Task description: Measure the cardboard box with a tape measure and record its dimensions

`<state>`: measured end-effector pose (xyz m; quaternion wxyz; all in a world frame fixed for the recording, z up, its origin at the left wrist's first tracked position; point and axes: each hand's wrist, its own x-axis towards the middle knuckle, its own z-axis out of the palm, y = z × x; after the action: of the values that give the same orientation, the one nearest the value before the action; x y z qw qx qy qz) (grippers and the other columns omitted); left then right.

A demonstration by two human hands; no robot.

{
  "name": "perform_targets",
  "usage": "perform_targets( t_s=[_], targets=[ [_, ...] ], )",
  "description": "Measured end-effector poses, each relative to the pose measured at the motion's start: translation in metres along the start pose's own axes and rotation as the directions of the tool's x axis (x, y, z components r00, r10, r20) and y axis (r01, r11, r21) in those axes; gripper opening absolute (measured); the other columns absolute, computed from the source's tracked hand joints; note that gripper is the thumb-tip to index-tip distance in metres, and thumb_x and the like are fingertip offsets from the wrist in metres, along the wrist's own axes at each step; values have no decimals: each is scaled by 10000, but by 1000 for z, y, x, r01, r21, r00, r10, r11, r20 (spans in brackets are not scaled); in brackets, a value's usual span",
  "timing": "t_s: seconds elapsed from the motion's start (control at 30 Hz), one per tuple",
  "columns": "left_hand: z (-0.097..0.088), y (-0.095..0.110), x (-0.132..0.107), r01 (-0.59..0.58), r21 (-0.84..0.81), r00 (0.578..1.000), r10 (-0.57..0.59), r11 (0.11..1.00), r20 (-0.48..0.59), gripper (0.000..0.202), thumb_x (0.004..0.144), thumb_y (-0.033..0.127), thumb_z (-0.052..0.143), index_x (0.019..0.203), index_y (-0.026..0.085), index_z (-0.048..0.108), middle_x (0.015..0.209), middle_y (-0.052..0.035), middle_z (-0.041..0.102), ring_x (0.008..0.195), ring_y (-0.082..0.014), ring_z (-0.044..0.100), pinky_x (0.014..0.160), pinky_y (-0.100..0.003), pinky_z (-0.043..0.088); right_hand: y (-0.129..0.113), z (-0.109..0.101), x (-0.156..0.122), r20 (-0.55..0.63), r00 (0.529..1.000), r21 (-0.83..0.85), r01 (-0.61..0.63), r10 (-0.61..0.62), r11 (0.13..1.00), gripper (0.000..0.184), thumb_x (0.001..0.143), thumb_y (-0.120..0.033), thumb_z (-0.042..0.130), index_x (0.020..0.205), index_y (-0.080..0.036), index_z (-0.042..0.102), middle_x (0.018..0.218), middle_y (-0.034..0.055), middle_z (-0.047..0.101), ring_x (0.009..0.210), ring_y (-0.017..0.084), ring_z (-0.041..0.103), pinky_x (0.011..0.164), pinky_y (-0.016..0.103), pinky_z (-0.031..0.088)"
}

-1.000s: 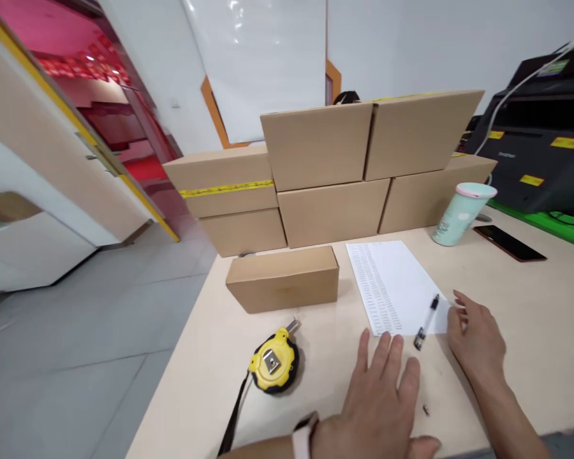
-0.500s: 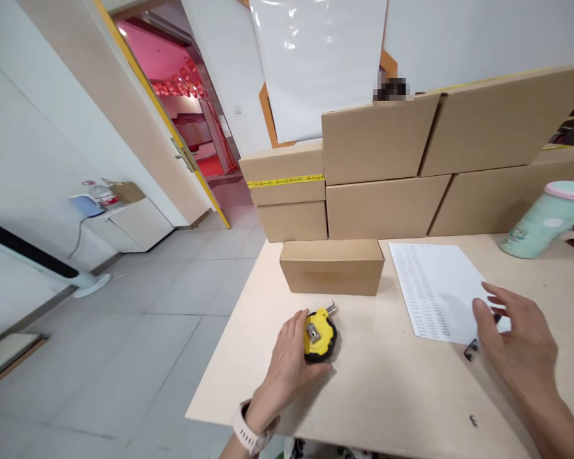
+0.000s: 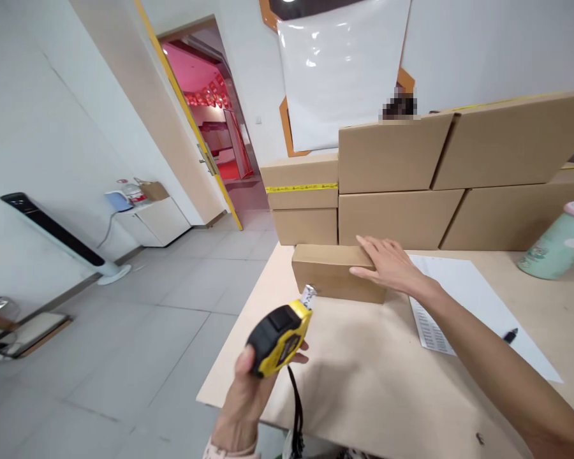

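My left hand (image 3: pixel 249 386) is closed round a yellow and black tape measure (image 3: pixel 281 335), held up over the table's near left edge with its strap hanging down. My right hand (image 3: pixel 387 264) reaches forward and lies on the right end of a small brown cardboard box (image 3: pixel 329 271), fingers stretched over its top and thumb against its front. The box sits on the light wooden table (image 3: pixel 373 376).
A wall of larger cardboard boxes (image 3: pixel 397 191) stands behind the small box, one crossed by yellow tape. A printed sheet (image 3: pixel 463 299), a pen (image 3: pixel 509 334) and a mint green cup (image 3: pixel 557 245) lie to the right. Left of the table is grey floor, a tower fan (image 3: pixel 57 237) and a doorway.
My left hand has lifted the tape measure off the table. My right hand has left the pen and sheet and moved left onto the small box.
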<state>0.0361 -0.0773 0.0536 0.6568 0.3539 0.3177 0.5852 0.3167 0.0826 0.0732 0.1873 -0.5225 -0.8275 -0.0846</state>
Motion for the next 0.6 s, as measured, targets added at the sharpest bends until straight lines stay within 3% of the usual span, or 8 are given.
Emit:
perform_targets(
  t_s=[0.1, 0.23, 0.3, 0.37, 0.43, 0.5, 0.53, 0.6],
  targets=[
    [-2, 22, -19, -27, -132, 988, 6, 991, -157, 683, 606, 684, 668, 1148, 269, 643, 1055, -90, 690, 848, -307, 631, 663, -409, 534, -15, 7, -15, -45, 999, 14, 22, -21, 1000, 614, 862, -562, 454, 1340, -177, 456, 1150, 162, 597, 1050, 325, 525, 892, 465, 390],
    [-14, 37, -33, -75, -97, 953, 43, 992, -300, 666, 608, 662, 667, 1185, 334, 609, 1087, -62, 678, 819, -296, 624, 514, -349, 520, -38, 26, -87, -235, 951, 37, 216, -201, 976, 634, 812, -292, 599, 1396, -185, 376, 1198, 166, 562, 1109, 329, 492, 901, 474, 388],
    [-20, 37, -33, -50, -35, 954, 37, 998, -298, 677, 617, 641, 676, 1189, 284, 614, 1053, -86, 684, 815, -297, 626, 469, -314, 499, -43, 35, -122, -285, 931, 39, 250, -229, 967, 608, 816, -192, 594, 1388, -237, 391, 1174, 132, 593, 1104, 305, 515, 946, 499, 366],
    [-23, 32, -30, 12, 32, 970, -4, 999, -242, 668, 642, 631, 672, 1160, 211, 635, 977, -117, 695, 803, -293, 631, 445, -283, 479, -44, 37, -147, -295, 930, 107, 260, -219, 960, 528, 832, -211, 604, 1332, -299, 458, 1152, 88, 625, 1066, 277, 558, 972, 507, 356],
    [-22, 23, -25, 96, 108, 990, -83, 990, -115, 665, 668, 628, 662, 1144, 165, 641, 943, -140, 694, 795, -288, 637, 433, -263, 470, -45, 28, -159, -251, 966, 303, 144, -67, 942, 436, 847, -286, 599, 1272, -336, 515, 1174, 71, 626, 1064, 276, 572, 928, 483, 412],
    [-15, 12, -19, 178, 208, 978, -196, 962, 68, 692, 672, 623, 667, 1188, 165, 611, 1023, -156, 674, 806, -286, 643, 424, -250, 474, -49, 10, -162, -84, 986, 595, -68, 146, 801, 389, 878, -364, 537, 1266, -342, 524, 1202, 80, 612, 1072, 283, 576, 839, 436, 484],
    [-9, 8, -16, 212, 265, 954, -259, 940, 154, 706, 668, 608, 681, 1223, 182, 586, 1097, -158, 651, 833, -285, 644, 444, -253, 490, -53, 0, -161, 34, 978, 726, -167, 208, 667, 384, 898, -399, 488, 1275, -335, 518, 1184, 88, 617, 1050, 276, 588, 803, 414, 503],
    [5, 1, -11, 255, 361, 893, -362, 897, 266, 721, 652, 564, 722, 1263, 221, 551, 1209, -142, 603, 931, -286, 632, 578, -294, 545, -63, -17, -156, 252, 946, 873, -314, 205, 374, 396, 914, -462, 430, 1268, -312, 523, 1057, 86, 646, 930, 242, 619, 758, 380, 517]
  ],
)
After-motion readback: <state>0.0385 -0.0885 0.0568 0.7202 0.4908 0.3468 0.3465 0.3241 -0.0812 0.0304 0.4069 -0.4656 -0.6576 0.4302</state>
